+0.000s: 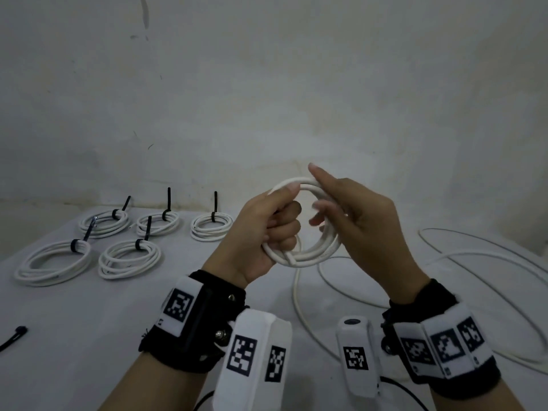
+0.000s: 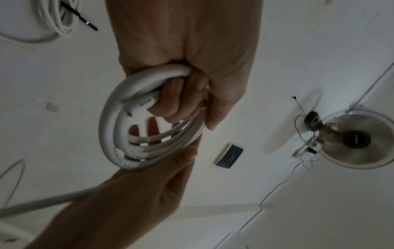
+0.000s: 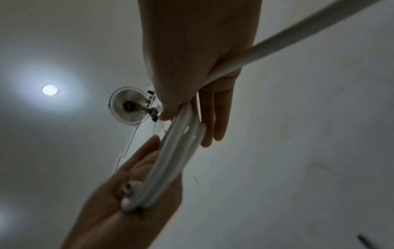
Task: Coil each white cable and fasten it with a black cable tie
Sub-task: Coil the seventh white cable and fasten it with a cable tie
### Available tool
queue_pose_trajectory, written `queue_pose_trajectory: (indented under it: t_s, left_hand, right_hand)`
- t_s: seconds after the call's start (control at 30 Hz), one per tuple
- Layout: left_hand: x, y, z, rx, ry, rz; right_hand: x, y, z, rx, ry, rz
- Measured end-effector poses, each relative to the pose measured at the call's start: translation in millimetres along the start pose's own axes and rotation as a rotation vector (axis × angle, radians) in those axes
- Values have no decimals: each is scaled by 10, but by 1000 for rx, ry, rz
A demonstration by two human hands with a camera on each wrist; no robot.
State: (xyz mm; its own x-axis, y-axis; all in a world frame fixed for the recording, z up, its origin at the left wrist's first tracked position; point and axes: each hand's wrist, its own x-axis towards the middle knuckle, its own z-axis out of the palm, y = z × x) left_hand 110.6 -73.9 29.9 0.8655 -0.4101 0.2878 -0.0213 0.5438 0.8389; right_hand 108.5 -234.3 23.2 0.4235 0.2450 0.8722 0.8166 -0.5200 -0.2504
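My left hand (image 1: 267,229) grips a small coil of white cable (image 1: 311,256) in the air above the table, its fingers curled through the loops (image 2: 110,128). My right hand (image 1: 355,221) meets the coil's right side. Its thumb pinches the strands (image 3: 175,151) against the fingers, and the index finger points straight up. The cable's loose length (image 1: 296,295) drops from the coil to the table, and it crosses my right palm in the right wrist view. Neither hand holds a black tie.
Several coiled white cables (image 1: 130,259), each bound with a black tie (image 1: 139,243), lie on the white table (image 1: 148,307) at the left. Wide loose loops of cable (image 1: 474,256) spread over the right side. One black tie (image 1: 14,336) lies at the left edge.
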Motion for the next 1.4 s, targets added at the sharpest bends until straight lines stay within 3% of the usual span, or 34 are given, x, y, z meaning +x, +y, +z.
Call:
queue_pose_trajectory:
  t_s: [0.13,0.2,0.3,0.37,0.63,0.87,1.0,1.1,1.4]
  left_hand:
    - [13,5,-48,64,21,-6]
    - [18,-2,-42,215,82,19]
    - [-2,4,-96,729,203,265]
    - [-18,36,-157,905,225,374]
    - [-15,27,-217,1037,176,549]
    - [6,-5,-161,885,168,493]
    - [5,-34,-106,701,83,160]
    - [14,-27,-48,424,121,12]
    - [112,73,-169,-16,275,65]
  right_hand:
    - [-12,46,39,-189,3,-72]
    - [-11,41,56,-215,29,-77]
    - [-13,20,70,-254,2,-82]
    - [-19,18,74,-256,-28,-69]
    - [-26,34,77,-214,-41,-40]
    - [-5,10,38,-229,17,-68]
    - [-13,29,43,-215,24,-60]
    - [-24,42,66,-186,14,-35]
    - [-45,156,-114,81,-119,325]
